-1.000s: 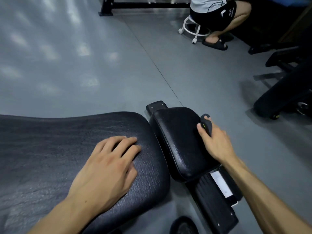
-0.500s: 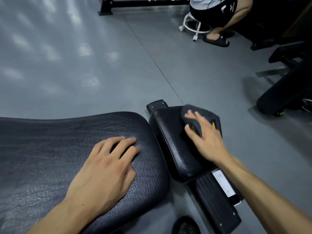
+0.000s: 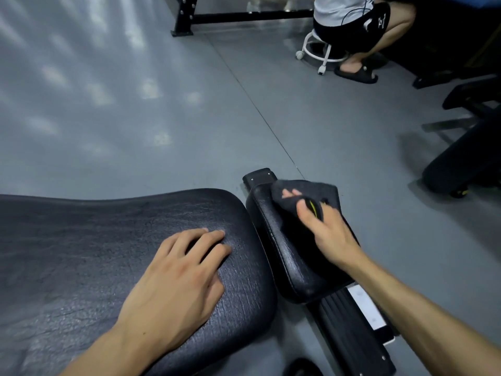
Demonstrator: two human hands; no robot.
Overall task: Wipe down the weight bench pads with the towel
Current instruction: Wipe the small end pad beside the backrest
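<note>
A large black bench pad (image 3: 89, 248) fills the lower left. My left hand (image 3: 179, 278) lies flat on it, fingers slightly spread, holding nothing. To its right is a smaller black seat pad (image 3: 282, 256). My right hand (image 3: 322, 229) presses a dark grey towel (image 3: 311, 189) with a yellow-green mark onto the far end of the small pad. The towel covers the pad's far right corner and partly wraps my fingers.
The bench's black frame (image 3: 349, 337) with a white label runs below the small pad. A person sits on a white wheeled stool (image 3: 322, 54) at the back right. Black gym equipment (image 3: 466, 156) stands at the right. A black rack base (image 3: 184, 21) is at the back.
My right hand brought the towel from the small pad's right edge onto its top, then slid it toward the far end. The left hand stayed put.
</note>
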